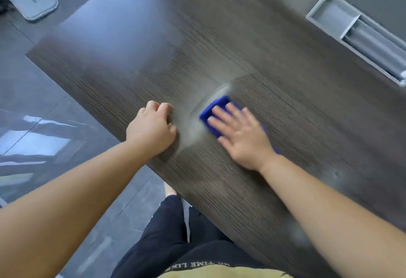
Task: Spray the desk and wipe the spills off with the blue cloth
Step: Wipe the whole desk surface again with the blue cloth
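Cloth [216, 107] blue, blurred, on worktop [131, 69] near front edge, under right hand [241, 132]; we see grip released, fingers [220, 113] flat, pressing down. Pale wet-looking streak [193, 128] just left of cloth, between hands. Left hand [151, 128] rests on worktop beside streak; grip clenched, holding nothing we can see. Risks, as we judge: flat palm without pinch may let cloth bunch or slide out; streak may be pushed toward left hand or edge, dripping to floor [33, 102].
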